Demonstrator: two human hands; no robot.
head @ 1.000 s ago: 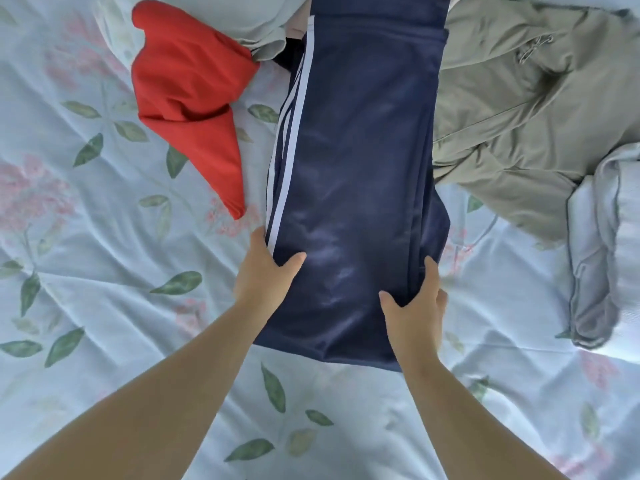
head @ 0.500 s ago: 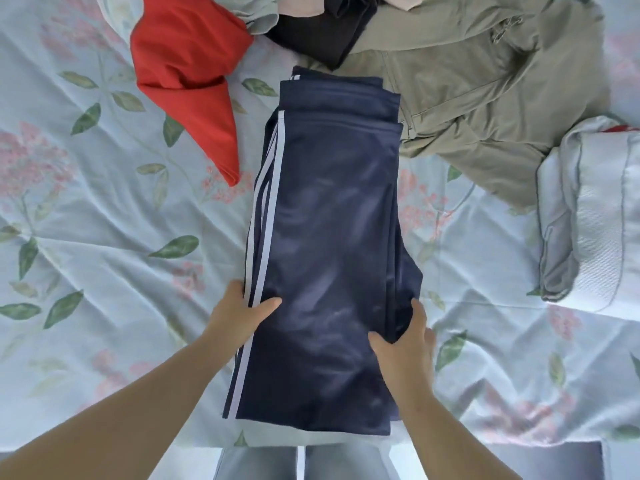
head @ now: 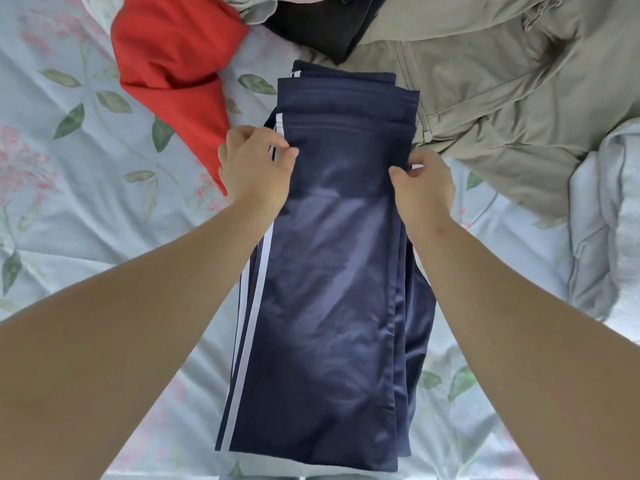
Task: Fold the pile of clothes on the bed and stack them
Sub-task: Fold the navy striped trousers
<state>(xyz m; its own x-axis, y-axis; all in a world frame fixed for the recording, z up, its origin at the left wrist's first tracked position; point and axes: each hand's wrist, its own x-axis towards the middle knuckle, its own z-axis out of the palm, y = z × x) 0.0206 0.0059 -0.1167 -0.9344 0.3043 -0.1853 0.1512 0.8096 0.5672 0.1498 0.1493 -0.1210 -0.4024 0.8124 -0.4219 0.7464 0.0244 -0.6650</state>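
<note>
Navy pants (head: pixel 332 271) between left hand (head: pixel 252 168), right hand (head: pixel 426 188), fingers (head: pixel 242 135) seemingly pinching

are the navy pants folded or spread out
Folded lengthwise: the navy pants lie as one narrow strip, with several layer edges stacked at the far end and along the right side.

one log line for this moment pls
navy track pants: folded lengthwise, flat on bed | left hand: pinches left edge | right hand: pinches right edge | pile: red garment, olive jacket loose
</note>
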